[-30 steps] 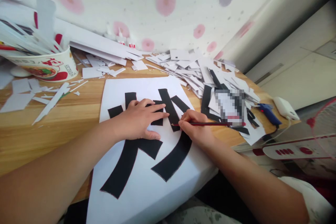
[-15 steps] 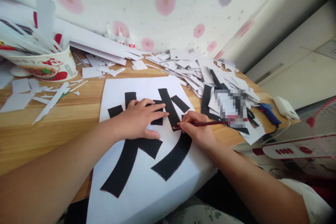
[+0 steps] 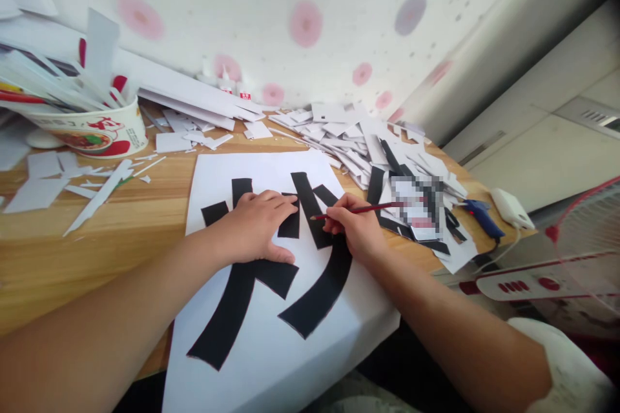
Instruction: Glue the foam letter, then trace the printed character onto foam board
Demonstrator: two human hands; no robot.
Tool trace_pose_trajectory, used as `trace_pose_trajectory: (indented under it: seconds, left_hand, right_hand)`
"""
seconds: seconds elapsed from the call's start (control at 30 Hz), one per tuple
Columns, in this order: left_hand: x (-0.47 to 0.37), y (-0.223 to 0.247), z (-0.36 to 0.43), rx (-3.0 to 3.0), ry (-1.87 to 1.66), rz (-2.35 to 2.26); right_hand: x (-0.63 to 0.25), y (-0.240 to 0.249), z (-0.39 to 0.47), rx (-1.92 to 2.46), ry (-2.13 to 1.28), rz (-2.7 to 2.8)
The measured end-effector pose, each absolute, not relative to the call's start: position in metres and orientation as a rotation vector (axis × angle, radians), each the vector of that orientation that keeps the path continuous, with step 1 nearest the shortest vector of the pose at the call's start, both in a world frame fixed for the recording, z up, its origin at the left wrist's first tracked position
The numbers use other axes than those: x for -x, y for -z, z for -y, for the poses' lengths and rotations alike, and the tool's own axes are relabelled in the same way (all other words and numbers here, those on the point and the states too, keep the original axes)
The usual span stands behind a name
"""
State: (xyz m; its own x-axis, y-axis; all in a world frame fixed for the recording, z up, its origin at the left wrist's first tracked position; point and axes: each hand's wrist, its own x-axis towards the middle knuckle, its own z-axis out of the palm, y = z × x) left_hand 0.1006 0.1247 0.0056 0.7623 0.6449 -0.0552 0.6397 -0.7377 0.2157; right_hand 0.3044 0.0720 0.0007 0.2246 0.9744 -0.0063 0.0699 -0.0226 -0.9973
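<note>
A large white sheet (image 3: 271, 361) lies on the wooden table with several black cut-out strokes on it, arranged like a written character. My left hand (image 3: 256, 226) rests flat over the left part of these strokes, fingers extended and thumb apart, covering some of them. In my right hand (image 3: 356, 226) is a dark red pencil (image 3: 361, 209), pinched near its front. Its tip points left, at the long slanted black stroke (image 3: 309, 210). Below the right hand, a curved black stroke (image 3: 320, 300) sweeps down to the left.
A paper tub (image 3: 121, 132) full of white strips and tools stands at the left. White scraps (image 3: 339, 135) pile up at the back, with black pieces at their right. A blue glue gun (image 3: 484, 218) and a white box (image 3: 513, 208) sit near the right edge. A fan (image 3: 593, 232) stands beyond.
The pencil tip has moved up and left along the slanted stroke. My left fingers have drawn slightly closer together and back to the left. The camera view has shifted a little.
</note>
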Motion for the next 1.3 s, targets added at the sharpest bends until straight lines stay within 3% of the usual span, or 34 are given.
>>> trace_pose_trajectory:
  seconds: [0.47, 1.3]
  left_hand:
    - [-0.097, -0.005, -0.123, -2.728, -0.068, -1.012]
    - [-0.099, -0.008, -0.124, -2.719, -0.033, -0.988]
  right_hand:
    - [-0.294, 0.008, -0.103, 1.579, -0.65, 1.416]
    - [-0.298, 0.008, -0.096, 1.506, -0.637, 1.531]
